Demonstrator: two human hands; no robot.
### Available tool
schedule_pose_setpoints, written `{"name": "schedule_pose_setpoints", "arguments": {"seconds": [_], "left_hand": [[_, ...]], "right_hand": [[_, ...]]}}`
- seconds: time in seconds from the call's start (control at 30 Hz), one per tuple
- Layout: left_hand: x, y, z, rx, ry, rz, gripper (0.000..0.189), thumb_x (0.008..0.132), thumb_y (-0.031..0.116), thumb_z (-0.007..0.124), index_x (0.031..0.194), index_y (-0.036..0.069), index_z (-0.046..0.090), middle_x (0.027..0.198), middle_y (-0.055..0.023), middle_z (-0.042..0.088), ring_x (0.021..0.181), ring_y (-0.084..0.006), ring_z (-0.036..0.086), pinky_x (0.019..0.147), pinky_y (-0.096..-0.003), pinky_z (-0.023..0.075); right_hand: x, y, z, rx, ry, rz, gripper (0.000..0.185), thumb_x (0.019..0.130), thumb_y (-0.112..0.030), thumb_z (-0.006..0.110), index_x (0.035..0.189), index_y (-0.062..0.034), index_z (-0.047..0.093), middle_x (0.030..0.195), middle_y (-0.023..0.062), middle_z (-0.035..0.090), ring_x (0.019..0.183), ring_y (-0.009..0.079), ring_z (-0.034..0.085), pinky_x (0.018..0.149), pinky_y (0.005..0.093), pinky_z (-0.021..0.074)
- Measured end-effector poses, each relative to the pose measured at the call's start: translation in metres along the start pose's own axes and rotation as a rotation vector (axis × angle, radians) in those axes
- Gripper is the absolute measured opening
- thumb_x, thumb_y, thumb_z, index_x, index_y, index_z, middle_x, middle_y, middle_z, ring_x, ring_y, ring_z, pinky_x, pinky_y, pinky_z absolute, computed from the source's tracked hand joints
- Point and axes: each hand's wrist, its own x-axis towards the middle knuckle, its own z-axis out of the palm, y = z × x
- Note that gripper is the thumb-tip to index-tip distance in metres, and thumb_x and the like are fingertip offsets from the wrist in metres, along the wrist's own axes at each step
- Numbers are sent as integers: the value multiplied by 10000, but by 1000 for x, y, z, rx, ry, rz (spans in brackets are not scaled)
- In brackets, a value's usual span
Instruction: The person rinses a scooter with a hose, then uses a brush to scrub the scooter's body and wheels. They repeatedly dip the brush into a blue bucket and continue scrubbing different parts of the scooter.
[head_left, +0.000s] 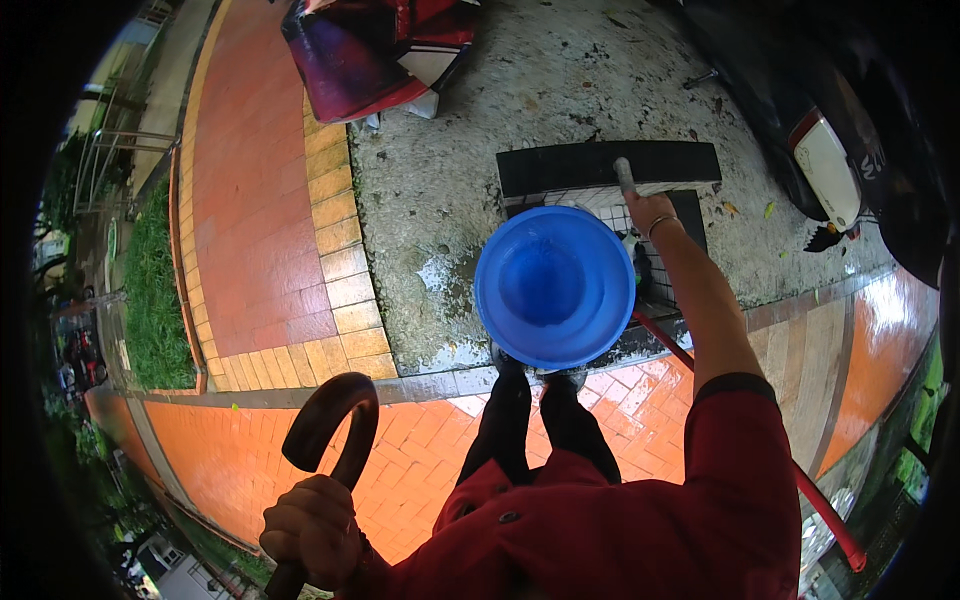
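In the lower left of the head view, my left hand (315, 525) is closed around the shaft of a dark brown crook handle (360, 420), its curved end pointing up. My right hand (654, 214) reaches forward to a short grey pipe-like piece (624, 174) at a raised black-topped ledge (570, 166). Its fingertips touch the lower end of that piece; whether they grip it is unclear. A round blue plastic bucket (555, 289), seen from above, stands between me and the ledge and hides part of a white-tiled basin (607, 214).
A red pole (829, 517) runs past my right side behind my arm. Parked motor scooters (829, 169) stand at the upper right. A red and purple covered object (367, 67) is at the top. Wet concrete and orange paving (412, 442) surround my feet; grass borders the left walkway.
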Motion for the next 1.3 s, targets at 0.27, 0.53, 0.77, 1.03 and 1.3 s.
{"name": "schedule_pose_setpoints", "arguments": {"seconds": [0.27,0.53,0.77,1.03,1.3], "left_hand": [[-11,1,0,47,36,-25,275,830,-73,400,631,102,327,570,-8,335,442,-104,292,434,-276,304],[-39,15,0,57,77,19,259,840,-62,422,662,105,335,582,-5,342,452,-131,335,438,-283,323],[-49,53,12,-18,9,66,304,768,-142,420,618,84,283,469,-38,327,348,-151,329,366,-320,321],[-70,128,21,-26,-24,36,344,736,-200,417,583,57,246,463,-57,327,400,-178,340,410,-331,309],[-118,158,30,-27,-20,-58,344,792,-101,586,559,17,361,508,-60,419,436,-145,379,426,-314,271]], "right_hand": [[4,-1,2,205,-76,244,565,918,-241,596,1407,-46,393,1222,235,610,1098,370,628,869,480,540],[-10,28,-46,91,-45,83,327,896,-260,613,1155,-72,676,1215,189,637,1087,361,638,871,468,546],[-89,75,-83,827,101,5,267,941,-302,560,894,-41,584,753,105,651,727,184,663,597,356,494],[-349,-46,65,2067,-1101,-488,278,904,-284,603,935,-8,609,902,159,656,796,230,622,729,353,509],[-447,-31,134,1560,-1040,-460,306,879,-227,623,1101,-17,649,1056,165,668,905,219,623,791,388,505]]}}
